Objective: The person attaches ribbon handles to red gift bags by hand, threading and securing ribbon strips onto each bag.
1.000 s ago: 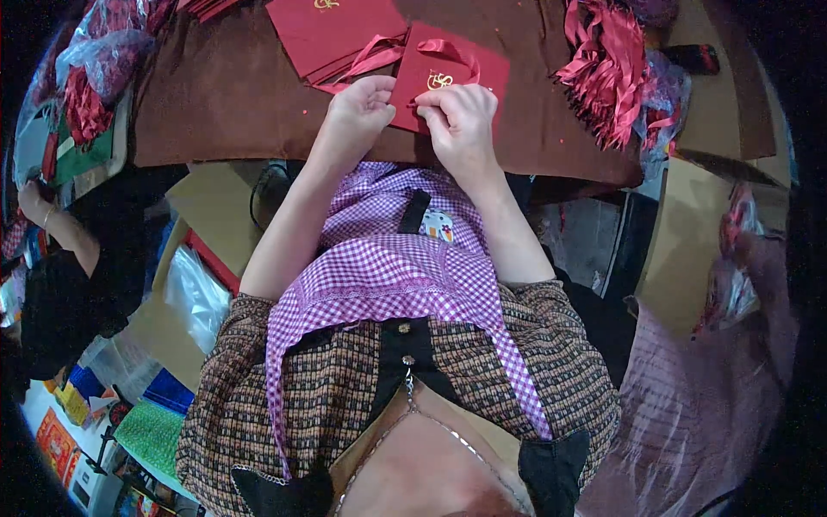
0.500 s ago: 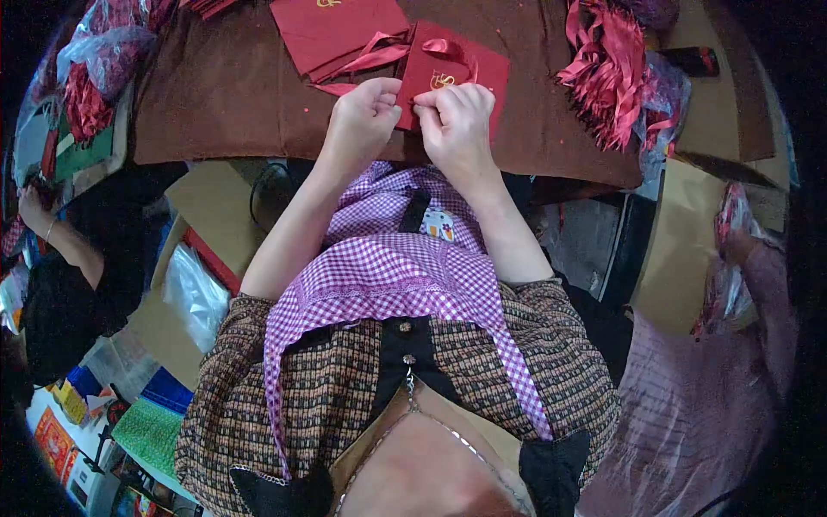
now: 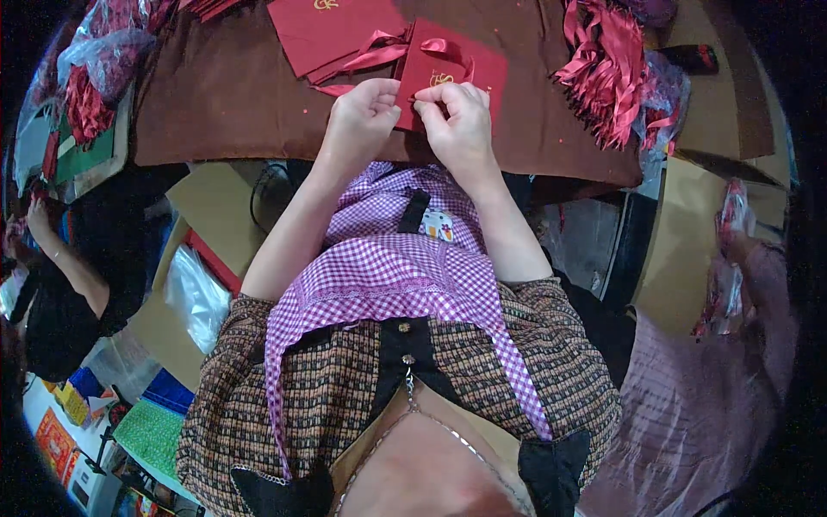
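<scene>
Far left of the hands, at the table's left end: a clear plastic bag point(image 3: 108, 47) holding red material, sitting over green and brown flat sheets point(image 3: 82, 155). Lower left, away from the table, another person's arm point(image 3: 65, 258) in a dark top.

Table covered in a dark brown cloth point(image 3: 224, 95). Up and left of the left hand: a flat dark red folded card point(image 3: 332, 34) with a gold emblem, pink-red ribbon point(image 3: 366, 59) trailing from it toward the hands.

Left hand point(image 3: 362, 121): fingers curled in, thumb and fingertips pinched at the near left edge of the red envelope-like card point(image 3: 457, 73). Exactly what is pinched, card edge or ribbon end, cannot be told; it is small and partly hidden by the fingers.

Right hand point(image 3: 461, 125): just beside the left, fingertips nearly meeting it, clenched in a pinch on the same near edge of the card. The card lies flat on the cloth directly beyond both hands, gold emblem up, a ribbon loop point(image 3: 448, 50) at its far edge.

Right of the right hand, well apart: a heap of red ribbons point(image 3: 607, 73) on the cloth. Further right, brown cardboard point(image 3: 715, 112), and at the far right edge another person's sleeve point(image 3: 758, 284) in pale purple.
</scene>
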Action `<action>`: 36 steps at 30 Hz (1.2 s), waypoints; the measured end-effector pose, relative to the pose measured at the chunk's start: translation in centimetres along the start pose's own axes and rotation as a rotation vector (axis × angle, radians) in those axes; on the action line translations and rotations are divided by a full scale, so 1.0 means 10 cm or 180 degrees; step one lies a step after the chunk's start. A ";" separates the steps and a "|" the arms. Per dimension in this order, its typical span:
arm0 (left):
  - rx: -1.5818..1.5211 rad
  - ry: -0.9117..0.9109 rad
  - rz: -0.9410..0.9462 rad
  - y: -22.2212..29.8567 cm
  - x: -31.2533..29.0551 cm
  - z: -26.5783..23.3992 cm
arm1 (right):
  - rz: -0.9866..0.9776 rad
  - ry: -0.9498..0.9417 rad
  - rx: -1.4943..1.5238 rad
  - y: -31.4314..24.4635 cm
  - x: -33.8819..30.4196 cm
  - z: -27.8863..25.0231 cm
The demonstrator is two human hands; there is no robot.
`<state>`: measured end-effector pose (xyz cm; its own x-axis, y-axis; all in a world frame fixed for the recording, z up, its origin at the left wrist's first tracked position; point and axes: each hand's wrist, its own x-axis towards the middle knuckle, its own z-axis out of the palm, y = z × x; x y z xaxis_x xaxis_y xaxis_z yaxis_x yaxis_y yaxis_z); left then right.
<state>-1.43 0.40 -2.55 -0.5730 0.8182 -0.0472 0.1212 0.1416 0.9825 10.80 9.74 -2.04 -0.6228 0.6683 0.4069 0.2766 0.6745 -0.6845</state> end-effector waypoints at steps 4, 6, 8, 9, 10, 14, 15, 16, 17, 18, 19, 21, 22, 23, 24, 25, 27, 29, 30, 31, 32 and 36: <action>-0.0049 -0.0036 -0.0032 0.01 -0.01 0.00 | -0.0004 -0.0099 -0.0078 -0.02 0.01 -0.02; 0.0024 -0.0039 -0.0034 0.01 -0.02 0.00 | -0.0417 -0.0026 -0.0350 -0.05 0.02 -0.03; 0.0180 0.0037 0.0236 0.01 -0.02 0.02 | -0.0627 -0.0017 -0.0602 -0.06 0.01 -0.03; 0.0185 0.0041 0.0234 0.00 -0.02 0.03 | -0.0834 -0.0009 -0.0858 -0.06 0.01 -0.02; 0.0264 0.0091 0.0336 -0.02 -0.02 0.04 | -0.0975 0.0022 -0.0877 -0.09 0.01 -0.03; 0.0610 0.0220 0.0659 -0.06 -0.04 0.10 | -0.1179 -0.0134 -0.1273 -0.14 0.03 -0.04; 0.0610 0.0219 0.0661 -0.06 -0.04 0.10 | -0.1179 -0.0132 -0.1274 -0.14 0.03 -0.04; 0.0775 0.0208 0.0729 -0.06 -0.04 0.10 | -0.1145 -0.0158 -0.1150 -0.12 0.03 -0.03; 0.0940 0.0196 0.0798 -0.05 -0.04 0.11 | -0.1110 -0.0183 -0.1028 -0.10 0.04 -0.03; 0.0941 0.0195 0.0801 -0.05 -0.05 0.11 | -0.1110 -0.0179 -0.1030 -0.07 0.05 -0.04; 0.0880 0.0199 0.0712 -0.04 -0.06 0.10 | -0.0869 -0.0296 -0.0713 -0.02 0.06 -0.05; 0.0820 0.0207 0.0623 -0.01 -0.08 0.10 | -0.0630 -0.0412 -0.0395 -0.01 0.07 -0.08; 0.0759 0.0229 0.0543 0.03 -0.07 0.09 | -0.0276 -0.0382 -0.0084 -0.03 0.08 -0.11; 0.0699 0.0250 0.0462 0.06 -0.06 0.09 | 0.0078 -0.0350 0.0227 -0.04 0.09 -0.12; 0.0698 0.0249 0.0465 0.07 -0.05 0.08 | 0.0133 -0.0296 0.0299 0.00 0.08 -0.11; 0.0681 0.0251 0.0475 0.09 -0.05 0.08 | 0.0130 -0.0297 0.0299 -0.02 0.07 -0.13; 0.0664 0.0254 0.0486 0.09 -0.04 0.08 | -0.0041 -0.0243 -0.0069 -0.07 0.06 -0.17; 0.0649 0.0355 0.0643 0.05 -0.03 0.08 | -0.0036 -0.0271 -0.0012 -0.08 0.04 -0.18; 0.0650 0.0354 0.0646 0.06 -0.04 0.07 | -0.0027 -0.0249 0.0070 -0.09 0.04 -0.18; 0.0635 0.0338 0.0535 0.07 -0.04 0.07 | -0.0020 -0.0227 0.0153 -0.09 0.04 -0.19; 0.0621 0.0323 0.0423 0.08 -0.05 0.06 | -0.0021 -0.0226 0.0155 -0.09 0.04 -0.19; 0.0597 0.0355 0.0477 0.08 -0.04 0.08 | -0.0275 -0.0063 -0.0073 -0.06 0.03 -0.18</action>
<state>-0.50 0.61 -1.92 -0.6218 0.7728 0.1267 0.3538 0.1328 0.9258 11.78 10.09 -0.49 -0.6593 0.6012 0.4516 0.2378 0.7365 -0.6333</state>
